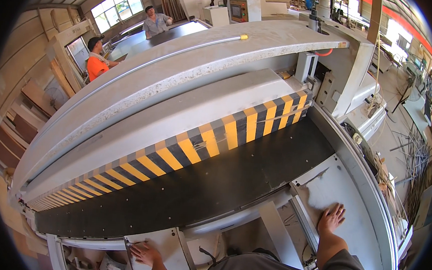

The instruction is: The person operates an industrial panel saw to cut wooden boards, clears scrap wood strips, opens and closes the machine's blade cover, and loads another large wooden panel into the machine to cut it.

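My left hand [145,254] rests with spread fingers on a light grey metal support plate [167,243] at the lower middle. Farther right, my right hand [331,219] lies open on a wider grey metal plate [357,213]. Neither hand holds anything. Beyond both hands stretches the black machine bed [213,182], dotted with small pale spots. Over the bed's far side runs a long beam with yellow and black stripes [208,139], part of a large grey panel-cutting machine [180,66].
Two people stand beyond the machine, one in an orange shirt [97,67], one in grey [157,24], beside a large dark panel [167,37]. A metal side rail [366,179] bounds the right plate. Thin scrap strips [414,162] litter the floor at right. Boards [15,137] lean at left.
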